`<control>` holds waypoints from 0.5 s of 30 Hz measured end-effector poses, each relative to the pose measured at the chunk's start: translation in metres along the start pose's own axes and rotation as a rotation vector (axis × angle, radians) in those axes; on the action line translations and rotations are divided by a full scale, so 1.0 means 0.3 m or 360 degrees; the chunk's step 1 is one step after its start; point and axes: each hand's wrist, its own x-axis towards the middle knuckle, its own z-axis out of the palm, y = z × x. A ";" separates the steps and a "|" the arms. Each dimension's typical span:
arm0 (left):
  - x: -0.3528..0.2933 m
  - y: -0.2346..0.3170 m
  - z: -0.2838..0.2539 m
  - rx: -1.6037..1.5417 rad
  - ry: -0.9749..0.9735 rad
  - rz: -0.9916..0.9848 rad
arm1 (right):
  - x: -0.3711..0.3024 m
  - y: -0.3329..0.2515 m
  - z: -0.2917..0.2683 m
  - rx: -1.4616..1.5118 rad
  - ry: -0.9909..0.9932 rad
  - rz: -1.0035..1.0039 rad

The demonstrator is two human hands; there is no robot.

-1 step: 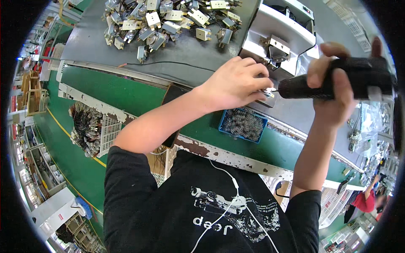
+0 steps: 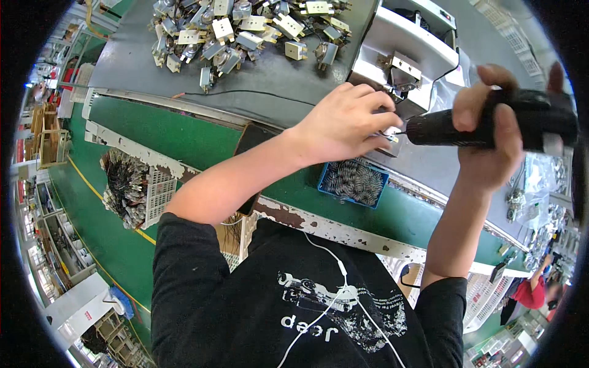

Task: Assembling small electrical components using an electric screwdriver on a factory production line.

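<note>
My left hand (image 2: 346,122) is curled, palm down, with thumb and forefinger bent half closed about a small metal part (image 2: 391,131) near the bench edge. My own fingers cover most of that part, so I cannot tell whether they pinch it or only rest against it. My right hand (image 2: 491,158) is wrapped round a black power driver (image 2: 438,127), held level; both are blurred, and the driver's rear end fades into the dark rim of my view. Its thin bit (image 2: 400,133) points at the part, but whether the two touch is too small to make out.

Just beyond my left fingers stands a pale metal housing (image 2: 408,34), cut off at the top, with a block-shaped metal assembly (image 2: 405,72) at its front; the lower side of that is hard to read. Nearer me, a blue tray (image 2: 383,184) holds tangled metal coils (image 2: 351,180), its far edge partly behind my hand. A dark flat object (image 2: 250,140) lies partly hidden under my left forearm. Farther off, a heap of metal units (image 2: 245,27) runs out of view at the top, and a dark wire (image 2: 245,91) passes behind my left hand.
</note>
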 end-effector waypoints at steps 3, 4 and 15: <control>0.034 0.027 -0.005 0.0031 0.0061 -0.0001 | 0.002 -0.055 -0.001 0.0014 0.0191 0.0008; 0.048 0.036 -0.015 0.0116 0.0030 0.0013 | 0.002 -0.073 -0.009 0.0043 0.0287 0.0002; 0.346 -0.085 -0.238 0.0243 0.0343 -0.0149 | -0.020 -0.096 0.036 -0.0151 0.0616 -0.0292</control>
